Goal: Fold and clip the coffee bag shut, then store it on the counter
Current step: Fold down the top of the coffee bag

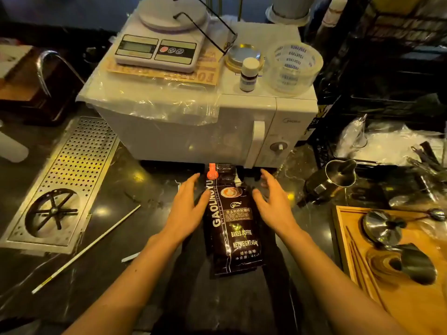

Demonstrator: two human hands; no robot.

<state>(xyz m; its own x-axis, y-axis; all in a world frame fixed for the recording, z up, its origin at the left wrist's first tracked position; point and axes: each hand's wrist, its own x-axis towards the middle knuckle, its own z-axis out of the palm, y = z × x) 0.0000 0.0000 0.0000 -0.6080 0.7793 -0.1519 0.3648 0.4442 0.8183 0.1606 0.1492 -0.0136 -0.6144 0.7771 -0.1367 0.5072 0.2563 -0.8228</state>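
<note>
A dark brown coffee bag (pixel 234 228) with gold lettering lies flat on the black counter (pixel 150 238), its top end pointing toward the microwave. An orange clip (pixel 212 172) sits on the bag's top left corner. My left hand (pixel 187 209) hovers at the bag's left side, fingers spread, thumb touching the bag's edge. My right hand (pixel 274 201) is just right of the bag, fingers apart and curled slightly, holding nothing.
A white microwave (pixel 217 122) stands right behind the bag, carrying a kitchen scale (pixel 159 48), a small bottle (pixel 249 74) and a plastic tub (pixel 294 67). A perforated metal drain tray (pixel 65 184) is at left, a steel pitcher (pixel 336 176) and a wooden tray (pixel 391 262) at right. A thin white stick (pixel 87 247) lies on the counter.
</note>
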